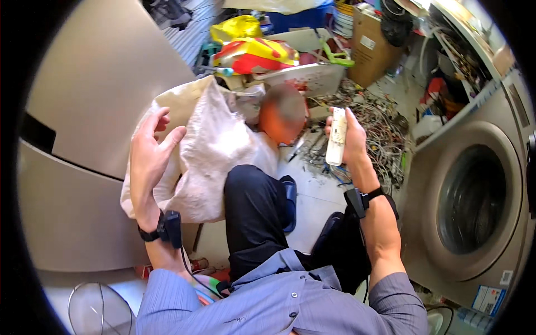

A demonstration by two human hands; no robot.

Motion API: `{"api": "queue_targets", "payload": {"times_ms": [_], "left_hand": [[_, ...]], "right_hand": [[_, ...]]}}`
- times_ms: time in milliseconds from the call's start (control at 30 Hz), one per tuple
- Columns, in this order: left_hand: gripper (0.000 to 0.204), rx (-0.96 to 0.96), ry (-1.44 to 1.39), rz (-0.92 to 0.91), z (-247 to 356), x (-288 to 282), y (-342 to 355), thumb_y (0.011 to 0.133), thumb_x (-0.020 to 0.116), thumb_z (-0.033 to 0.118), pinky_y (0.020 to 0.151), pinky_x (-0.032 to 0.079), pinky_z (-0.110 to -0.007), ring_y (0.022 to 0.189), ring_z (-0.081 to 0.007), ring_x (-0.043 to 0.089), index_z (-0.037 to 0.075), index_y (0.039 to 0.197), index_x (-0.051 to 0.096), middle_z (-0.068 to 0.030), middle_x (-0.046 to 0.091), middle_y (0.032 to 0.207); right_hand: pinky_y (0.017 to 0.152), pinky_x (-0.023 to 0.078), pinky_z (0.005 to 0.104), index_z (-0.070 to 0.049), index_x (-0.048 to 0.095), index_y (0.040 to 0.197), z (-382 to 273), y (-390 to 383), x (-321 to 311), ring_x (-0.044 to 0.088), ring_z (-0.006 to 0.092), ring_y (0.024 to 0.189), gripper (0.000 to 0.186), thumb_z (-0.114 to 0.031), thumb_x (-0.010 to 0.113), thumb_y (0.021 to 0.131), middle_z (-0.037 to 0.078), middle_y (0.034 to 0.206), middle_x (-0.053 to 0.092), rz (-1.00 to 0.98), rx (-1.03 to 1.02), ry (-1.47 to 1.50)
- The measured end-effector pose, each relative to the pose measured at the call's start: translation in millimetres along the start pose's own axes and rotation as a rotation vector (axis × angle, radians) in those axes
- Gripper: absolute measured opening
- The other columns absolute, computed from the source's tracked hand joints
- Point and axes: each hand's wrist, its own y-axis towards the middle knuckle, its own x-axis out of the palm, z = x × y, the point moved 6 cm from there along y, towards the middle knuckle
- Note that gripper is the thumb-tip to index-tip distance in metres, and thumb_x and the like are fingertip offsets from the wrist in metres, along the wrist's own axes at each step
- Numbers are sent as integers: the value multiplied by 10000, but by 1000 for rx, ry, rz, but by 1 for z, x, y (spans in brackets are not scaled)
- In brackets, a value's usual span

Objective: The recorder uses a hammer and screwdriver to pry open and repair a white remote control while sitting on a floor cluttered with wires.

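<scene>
My right hand (pixel 355 139) is closed round a long, narrow white plastic piece (pixel 336 137) with dark smudges on its face. The piece points away from me, and its exact kind is unclear. My left hand (pixel 156 137) is raised with fingers apart and nothing in it, over the left side of a large off-white woven sack (pixel 215 151). Beside the sack is an orange round thing (pixel 273 120), its top blurred. Past my right hand, a heap of tangled wires and cable scraps (pixel 379 128) spreads over the floor.
On the right stands a front-loading washing machine (pixel 474 190); a large metallic-coloured appliance (pixel 100 84) fills the left. At the back are a white tub (pixel 312 78) holding a red-and-yellow bag (pixel 254 54), and a cardboard box (pixel 373 47). A wire basket (pixel 100 307) sits low left.
</scene>
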Motion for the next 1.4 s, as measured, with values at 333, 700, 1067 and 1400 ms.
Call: {"api": "queue_targets", "payload": {"times_ms": [333, 700, 1067, 1400], "left_hand": [[447, 84, -536, -873, 121, 273, -7, 936, 735, 394, 713, 545, -318, 793, -155, 683, -28, 1085, 729, -88, 737, 861], [263, -332, -1093, -1273, 137, 408, -43, 1004, 699, 271, 668, 550, -251, 820, -77, 676, 65, 1165, 671, -4, 710, 984], [250, -435, -1159, -1356, 145, 413, -59, 983, 702, 255, 532, 484, -224, 666, -70, 638, 63, 1137, 659, -7, 696, 889], [257, -311, -1006, -1307, 139, 425, -62, 951, 710, 216, 596, 484, -227, 727, -63, 622, 61, 1148, 656, 12, 687, 929]], "right_hand": [[829, 561, 399, 11, 583, 1291, -16, -2, -27, 656, 253, 900, 465, -344, 348, 1105, 128, 1017, 684, 111, -106, 113], [830, 600, 426, 29, 619, 1231, -23, -34, -51, 699, 260, 942, 433, -328, 403, 1116, 155, 1045, 706, 190, -57, 140], [858, 588, 451, 57, 597, 1307, -11, -39, -84, 703, 297, 939, 485, -323, 362, 1119, 194, 1105, 702, 224, 106, -86], [928, 556, 433, 57, 601, 1302, -10, -41, -92, 697, 263, 984, 451, -282, 364, 1122, 178, 1126, 703, 179, 115, -138]]}}
